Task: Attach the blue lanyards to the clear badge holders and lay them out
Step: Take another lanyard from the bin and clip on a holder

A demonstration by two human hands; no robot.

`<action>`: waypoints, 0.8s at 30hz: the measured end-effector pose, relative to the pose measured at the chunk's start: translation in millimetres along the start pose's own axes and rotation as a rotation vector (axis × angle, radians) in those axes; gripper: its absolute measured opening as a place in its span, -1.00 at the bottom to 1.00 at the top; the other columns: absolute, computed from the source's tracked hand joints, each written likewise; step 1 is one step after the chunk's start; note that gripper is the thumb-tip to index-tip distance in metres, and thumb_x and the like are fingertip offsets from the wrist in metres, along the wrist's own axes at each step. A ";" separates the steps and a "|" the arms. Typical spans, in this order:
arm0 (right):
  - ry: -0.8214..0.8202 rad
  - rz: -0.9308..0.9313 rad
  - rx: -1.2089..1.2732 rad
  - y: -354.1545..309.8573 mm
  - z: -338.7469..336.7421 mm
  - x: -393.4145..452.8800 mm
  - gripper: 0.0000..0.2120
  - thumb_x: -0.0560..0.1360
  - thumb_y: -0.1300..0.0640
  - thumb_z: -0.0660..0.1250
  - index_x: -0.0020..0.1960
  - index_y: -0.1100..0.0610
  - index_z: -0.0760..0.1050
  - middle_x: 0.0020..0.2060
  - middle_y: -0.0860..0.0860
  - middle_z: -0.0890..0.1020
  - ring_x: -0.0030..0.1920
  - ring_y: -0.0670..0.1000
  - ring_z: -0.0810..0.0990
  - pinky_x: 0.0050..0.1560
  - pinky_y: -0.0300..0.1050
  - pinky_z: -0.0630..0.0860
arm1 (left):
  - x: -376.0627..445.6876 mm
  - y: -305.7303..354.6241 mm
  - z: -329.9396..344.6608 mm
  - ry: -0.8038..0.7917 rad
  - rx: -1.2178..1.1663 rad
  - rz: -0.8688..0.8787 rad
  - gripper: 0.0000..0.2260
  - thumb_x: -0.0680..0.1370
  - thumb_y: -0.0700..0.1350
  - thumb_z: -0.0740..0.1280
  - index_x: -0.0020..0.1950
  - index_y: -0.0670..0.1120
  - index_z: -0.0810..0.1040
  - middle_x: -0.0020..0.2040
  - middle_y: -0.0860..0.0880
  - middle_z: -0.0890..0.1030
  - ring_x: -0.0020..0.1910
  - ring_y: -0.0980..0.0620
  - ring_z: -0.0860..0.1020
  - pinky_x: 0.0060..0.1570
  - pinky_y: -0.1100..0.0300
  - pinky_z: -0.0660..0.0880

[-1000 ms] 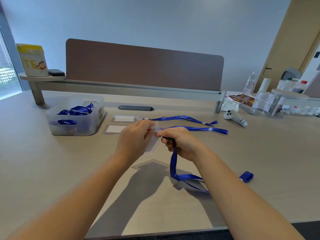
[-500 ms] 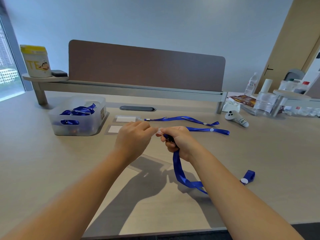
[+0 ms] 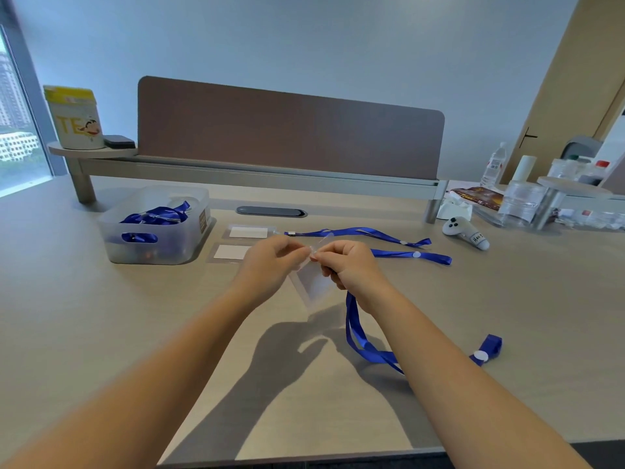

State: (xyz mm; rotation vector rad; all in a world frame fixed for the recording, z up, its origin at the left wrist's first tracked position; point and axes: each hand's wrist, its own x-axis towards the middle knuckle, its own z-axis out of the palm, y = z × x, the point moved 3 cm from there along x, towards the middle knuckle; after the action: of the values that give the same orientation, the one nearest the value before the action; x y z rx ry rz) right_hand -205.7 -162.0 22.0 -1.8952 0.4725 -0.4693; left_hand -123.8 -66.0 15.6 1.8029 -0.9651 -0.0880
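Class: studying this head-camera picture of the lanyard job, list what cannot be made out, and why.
- Head view: lanyard clip, hidden inside right hand.
- Head view: top of held badge holder, covered by left hand.
- Head view: bin contents beneath the lanyards, frosted wall blurs them.

Pale tabletop (image 3: 101, 333) underfoot of everything. At 10 o'clock, on a raised shelf (image 3: 91, 151), a yellow-lidded tub (image 3: 75, 118) beside a small dark block (image 3: 119, 141). At 12, a brown divider panel (image 3: 291, 133). At 2, a white controller (image 3: 466, 230), water bottle (image 3: 493, 165), clear jars (image 3: 522, 204).
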 end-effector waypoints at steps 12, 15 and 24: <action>-0.011 -0.137 -0.214 -6.2 1.6 -2.2 -0.79 0.54 0.21 0.21 -0.02 0.32 0.56 -0.41 -0.06 0.46 -0.38 -0.15 0.41 -0.32 -0.35 0.35 | 4.8 15.6 -1.0 -0.078 0.132 -0.051 -0.78 0.52 -0.18 0.25 0.08 -0.22 0.59 -0.14 -0.09 0.55 -0.14 -0.02 0.49 -0.07 0.15 0.48; -0.007 -0.159 -0.224 -7.0 2.2 -3.2 -0.80 0.53 0.23 0.21 -0.03 0.32 0.57 -0.41 -0.06 0.45 -0.38 -0.14 0.40 -0.31 -0.35 0.37 | 4.6 17.7 -3.6 -0.106 0.124 -0.042 -0.80 0.51 -0.19 0.26 0.05 -0.23 0.60 -0.16 -0.10 0.55 -0.16 -0.02 0.48 -0.22 0.27 0.44; 0.018 -0.194 -0.178 -4.8 7.1 -3.6 -0.83 0.49 0.27 0.25 -0.10 0.34 0.58 -0.42 -0.04 0.44 -0.37 -0.10 0.36 -0.31 -0.25 0.35 | 7.9 14.7 -8.0 -0.158 0.141 -0.061 -0.87 0.48 -0.23 0.30 -0.08 -0.24 0.62 -0.27 -0.06 0.55 -0.24 0.02 0.48 -0.16 0.20 0.49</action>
State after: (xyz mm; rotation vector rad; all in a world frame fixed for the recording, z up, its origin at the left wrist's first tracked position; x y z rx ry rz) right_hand -204.6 -153.0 23.6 -2.1212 0.3520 -0.5880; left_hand -123.1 -67.1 34.1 1.9786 -1.0494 -0.2078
